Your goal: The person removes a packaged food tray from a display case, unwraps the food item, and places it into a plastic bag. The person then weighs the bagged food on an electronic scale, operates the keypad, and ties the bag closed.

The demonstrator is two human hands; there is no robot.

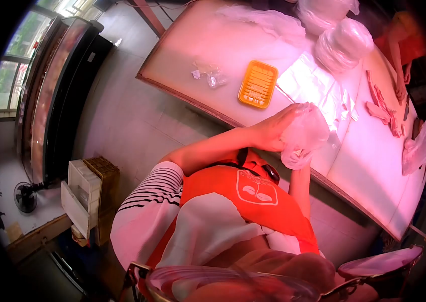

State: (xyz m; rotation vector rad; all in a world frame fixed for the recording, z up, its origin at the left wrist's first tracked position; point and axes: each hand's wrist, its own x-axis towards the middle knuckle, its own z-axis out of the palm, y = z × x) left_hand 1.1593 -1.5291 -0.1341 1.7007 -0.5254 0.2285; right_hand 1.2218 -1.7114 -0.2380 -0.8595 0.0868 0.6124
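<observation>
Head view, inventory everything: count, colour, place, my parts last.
Plastic bag: one, clear, at your hands
Tray: one, orange, on table
Table: one, pale, middle
Wrapped bundles: two, whitish, table's far side
Plastic film: some, white, right of tray
Meat strips: some, red, table's right
Second bag: one, pinkish, table's right edge
Cabinet: one, black, left
Fan: one, black, lower left
Crate: one, white, lower left
Basket: one, yellow, beside crate
Co-worker's arm: one, bare, upper right
Glasses: one, dark, bottom
Apron: one, red, on you
Left hand: one, bare, at bag
Right forearm: one, bare, below bag
</observation>
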